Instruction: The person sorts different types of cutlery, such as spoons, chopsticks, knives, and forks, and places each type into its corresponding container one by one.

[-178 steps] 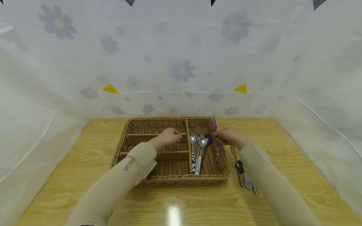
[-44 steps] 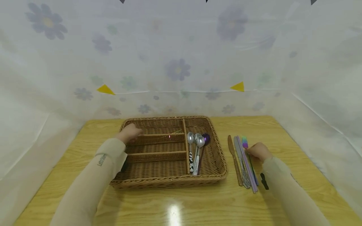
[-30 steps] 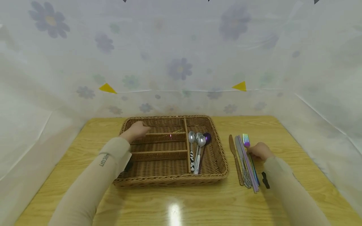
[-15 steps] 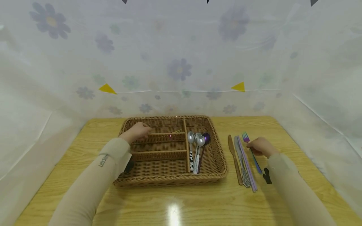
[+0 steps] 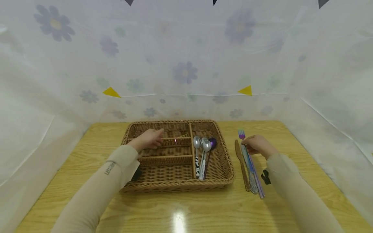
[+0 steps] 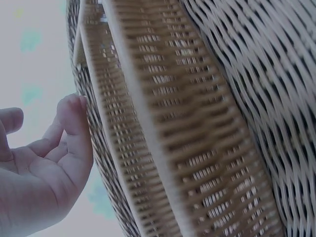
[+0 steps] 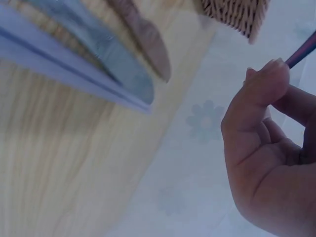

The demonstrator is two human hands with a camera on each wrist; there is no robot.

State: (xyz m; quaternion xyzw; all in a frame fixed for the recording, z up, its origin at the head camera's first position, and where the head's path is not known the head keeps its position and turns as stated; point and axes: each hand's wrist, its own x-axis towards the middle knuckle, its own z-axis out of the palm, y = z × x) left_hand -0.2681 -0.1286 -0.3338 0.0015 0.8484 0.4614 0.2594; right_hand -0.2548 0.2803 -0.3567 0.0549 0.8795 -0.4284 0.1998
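From the head cam we've got our right hand [image 5: 256, 144] pinching the rainbow fork [image 5: 241, 134] above the knives [image 5: 246, 161] on the desk [image 5: 180, 210], right of the wicker tray [image 5: 224, 181]. Left wrist cam: our left hand [image 6: 39, 168] is loose and open, fingers against the tray's weave. Right wrist cam shows fingers curled on the fork's handle [image 7: 303, 49].

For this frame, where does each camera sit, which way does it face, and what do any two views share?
Head: worn on the head, looking forward and down at the wicker tray on the table; both sleeved arms, left hand and right hand show.
Left wrist: close to the tray's weave; the left hand's fingers show.
Right wrist: low over the table; the right hand pinches a fork above the knives.
Shared: head and right wrist both show the fork and knives.
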